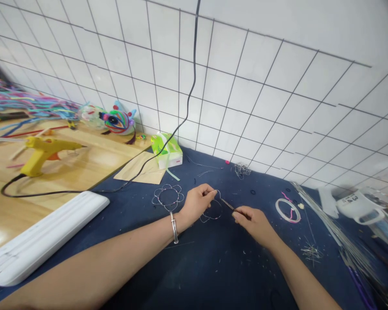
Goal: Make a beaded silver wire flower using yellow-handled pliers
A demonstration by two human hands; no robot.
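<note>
My left hand (199, 201), with a silver bracelet at its wrist, is closed in a pinch on a thin wire ring (220, 215). The ring hangs below the fingers, with small loops and a bent wire end curving up beside them. My right hand (252, 221) is closed around a slim pointed tool (226, 204); whether it is tweezers or fine pliers I cannot tell. Its tip points left at the bent wire end; contact is not clear. On the dark blue cloth (194, 267), left of my left hand, lies a flower-shaped wire piece (168, 197) with rounded loops around a ring.
A yellow glue gun (40, 153) rests on the wooden board, its black cord (142, 167) crossing the table. A white power strip (48, 237) lies left. Behind are a green-white box (171, 157) and tangled wire (242, 170). At right lie a tape roll (280, 211) and wire lengths (330, 224).
</note>
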